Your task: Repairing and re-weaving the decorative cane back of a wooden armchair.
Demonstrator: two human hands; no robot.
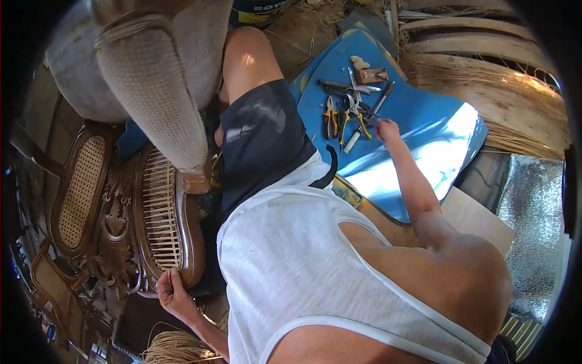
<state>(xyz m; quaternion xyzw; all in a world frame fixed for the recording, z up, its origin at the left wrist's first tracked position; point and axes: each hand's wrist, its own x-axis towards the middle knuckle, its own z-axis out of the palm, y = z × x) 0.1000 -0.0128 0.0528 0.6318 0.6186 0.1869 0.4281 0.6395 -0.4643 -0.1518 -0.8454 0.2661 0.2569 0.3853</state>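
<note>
My left hand [174, 296] is at the lower end of a carved wooden chair frame [193, 255], thumb and forefinger pinched together on what looks like a cane strand. Rows of pale cane strands [159, 209] cross the frame's oval opening. On the right, my right hand [386, 130] is closed with curled fingers over a blue sheet [418, 121], beside several tools; whatever it may hold is hidden. Closest to it are yellow-handled cutters [350, 115] and a dark slim tool [383, 98]. Orange-handled pliers [330, 116] lie a little to the left.
A finished woven cane panel [82, 191] sits in the frame's far-left part. A cloth-wrapped post [148, 91] rises in front. Near the tools is a small wooden block [371, 75]. Cane bundles [173, 349] lie lower left, long strips [485, 73] upper right.
</note>
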